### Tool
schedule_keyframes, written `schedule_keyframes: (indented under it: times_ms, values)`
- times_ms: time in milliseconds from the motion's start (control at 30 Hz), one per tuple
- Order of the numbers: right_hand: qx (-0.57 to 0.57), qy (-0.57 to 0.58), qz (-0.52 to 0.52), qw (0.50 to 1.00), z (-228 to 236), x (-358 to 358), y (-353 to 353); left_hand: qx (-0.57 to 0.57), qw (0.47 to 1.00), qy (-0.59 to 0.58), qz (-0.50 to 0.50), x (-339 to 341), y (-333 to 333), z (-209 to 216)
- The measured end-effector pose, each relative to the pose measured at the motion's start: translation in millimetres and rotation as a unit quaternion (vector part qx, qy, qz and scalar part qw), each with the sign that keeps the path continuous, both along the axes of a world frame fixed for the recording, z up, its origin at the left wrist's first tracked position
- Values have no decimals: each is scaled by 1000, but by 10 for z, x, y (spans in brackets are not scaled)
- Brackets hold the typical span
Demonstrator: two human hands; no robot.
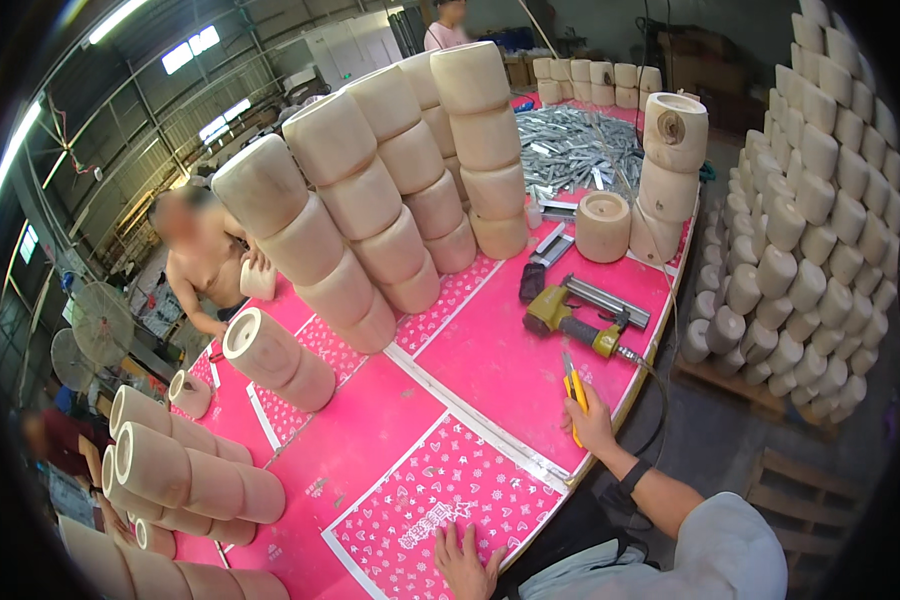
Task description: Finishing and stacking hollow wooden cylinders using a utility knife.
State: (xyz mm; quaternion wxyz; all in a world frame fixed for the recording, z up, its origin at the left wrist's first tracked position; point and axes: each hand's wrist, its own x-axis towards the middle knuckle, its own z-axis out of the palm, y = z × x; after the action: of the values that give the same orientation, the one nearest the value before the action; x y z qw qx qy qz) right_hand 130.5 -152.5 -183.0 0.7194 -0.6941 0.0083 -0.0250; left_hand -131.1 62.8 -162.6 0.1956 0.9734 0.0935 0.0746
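Observation:
My right hand [594, 422] is closed around a yellow utility knife [574, 390], its blade pointing away from me over the pink table. My left hand [467, 565] lies with fingers spread on a pink sheet printed with small white patterns [480, 465] at the near edge. Just beyond the knife rests a green and black nail gun [575, 318] with its hose connected. Metal staple strips [552, 246] and a dark object [533, 283] lie past the gun.
Stacked pale wooden cylinders [400, 150] stand across the table, with more rows [185, 465] at left. One short cylinder [603, 227] sits near another stack [670, 175]. Loose metal strips [580, 150] pile up at the back. A bare-chested co-worker [205, 250] handles a cylinder across the table.

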Motion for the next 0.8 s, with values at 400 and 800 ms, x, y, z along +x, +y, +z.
schedule_keyframes:
  times_ms: [400, 800]
  values:
    - [-18, 7, -1, 1000, 47, -1, 10, -4, 1000, 9, 10, 11, -12, 28]
    - [-21, 20, -4, 1000, 34, 11, 17, -2, 1000, 5, 16, 13, -11, -21]
